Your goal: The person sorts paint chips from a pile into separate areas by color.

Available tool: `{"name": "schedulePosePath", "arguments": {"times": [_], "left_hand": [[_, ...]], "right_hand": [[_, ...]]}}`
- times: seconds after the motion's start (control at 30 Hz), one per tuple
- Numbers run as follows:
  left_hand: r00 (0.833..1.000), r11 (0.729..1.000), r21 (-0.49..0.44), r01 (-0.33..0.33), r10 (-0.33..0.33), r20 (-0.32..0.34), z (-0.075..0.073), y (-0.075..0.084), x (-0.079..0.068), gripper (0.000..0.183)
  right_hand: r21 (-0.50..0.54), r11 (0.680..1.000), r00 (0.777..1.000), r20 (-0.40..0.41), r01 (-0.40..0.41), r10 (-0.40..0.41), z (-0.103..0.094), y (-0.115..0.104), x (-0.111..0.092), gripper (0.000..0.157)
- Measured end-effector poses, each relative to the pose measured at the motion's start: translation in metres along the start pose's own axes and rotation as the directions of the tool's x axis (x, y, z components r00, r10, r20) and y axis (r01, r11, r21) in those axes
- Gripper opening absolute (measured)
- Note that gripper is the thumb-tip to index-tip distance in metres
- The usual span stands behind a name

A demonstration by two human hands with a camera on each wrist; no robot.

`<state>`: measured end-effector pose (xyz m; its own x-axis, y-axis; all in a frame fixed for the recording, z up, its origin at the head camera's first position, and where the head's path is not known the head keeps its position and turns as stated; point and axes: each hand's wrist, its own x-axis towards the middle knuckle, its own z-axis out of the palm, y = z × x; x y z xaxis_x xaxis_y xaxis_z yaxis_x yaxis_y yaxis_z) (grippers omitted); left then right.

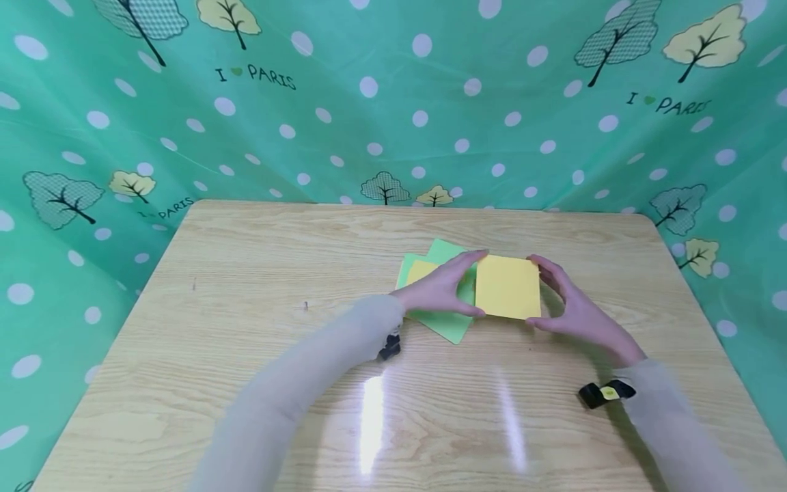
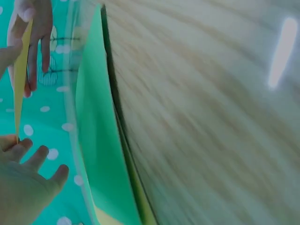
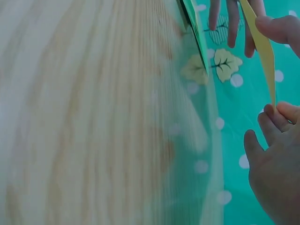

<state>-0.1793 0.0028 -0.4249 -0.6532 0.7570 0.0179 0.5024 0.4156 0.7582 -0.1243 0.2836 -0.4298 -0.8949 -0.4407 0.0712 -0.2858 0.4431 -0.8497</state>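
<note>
Above the table's middle right, a yellow square sheet of paper (image 1: 507, 287) is held up between both hands. My left hand (image 1: 438, 288) pinches it at its two left corners, with the thumb at the near one. My right hand (image 1: 572, 311) pinches its right corners the same way. Both wrist views show the yellow sheet (image 2: 21, 79) nearly edge-on, raised off the table. Under and beside the left hand lie overlapping green sheets (image 1: 447, 326) with another yellow sheet (image 1: 421, 270) among them, partly covered by that hand.
The light wooden table (image 1: 246, 273) carries these papers and bright light reflections near the front. A green dotted cloth (image 1: 393, 102) with printed trees hangs behind and at the sides. Black straps with small devices (image 1: 605, 393) sit at the wrists.
</note>
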Motion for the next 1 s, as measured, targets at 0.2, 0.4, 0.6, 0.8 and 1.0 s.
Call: {"name": "schedulePosePath", "arguments": {"times": [0.2, 0.4, 0.6, 0.8, 1.0], "left_hand": [[1.0, 1.0, 0.009, 0.005, -0.005, -0.004, 0.011, 0.013, 0.019, 0.108], [1.0, 0.998, 0.058, -0.009, 0.01, -0.012, 0.016, 0.022, 0.037, 0.11], [1.0, 0.998, 0.063, -0.018, 0.019, -0.013, 0.023, 0.025, 0.055, 0.109], [1.0, 0.998, 0.059, 0.012, -0.012, 0.002, 0.032, 0.027, 0.069, 0.109], [0.999, 0.997, 0.065, 0.051, -0.052, 0.014, 0.038, 0.029, 0.081, 0.109]], "right_hand": [[0.006, 0.995, 0.995, -0.008, 0.096, -0.096, -0.013, 0.009, -0.009, 0.108], [0.062, 0.994, 0.996, -0.013, 0.088, -0.087, -0.026, 0.012, -0.018, 0.105], [0.051, 0.996, 0.997, -0.004, 0.078, -0.078, -0.041, 0.017, -0.023, 0.105], [0.067, 0.997, 0.999, 0.004, 0.046, -0.046, -0.053, 0.022, -0.026, 0.099], [0.024, 0.995, 0.995, -0.013, -0.098, 0.098, -0.059, 0.025, -0.024, 0.1]]}}
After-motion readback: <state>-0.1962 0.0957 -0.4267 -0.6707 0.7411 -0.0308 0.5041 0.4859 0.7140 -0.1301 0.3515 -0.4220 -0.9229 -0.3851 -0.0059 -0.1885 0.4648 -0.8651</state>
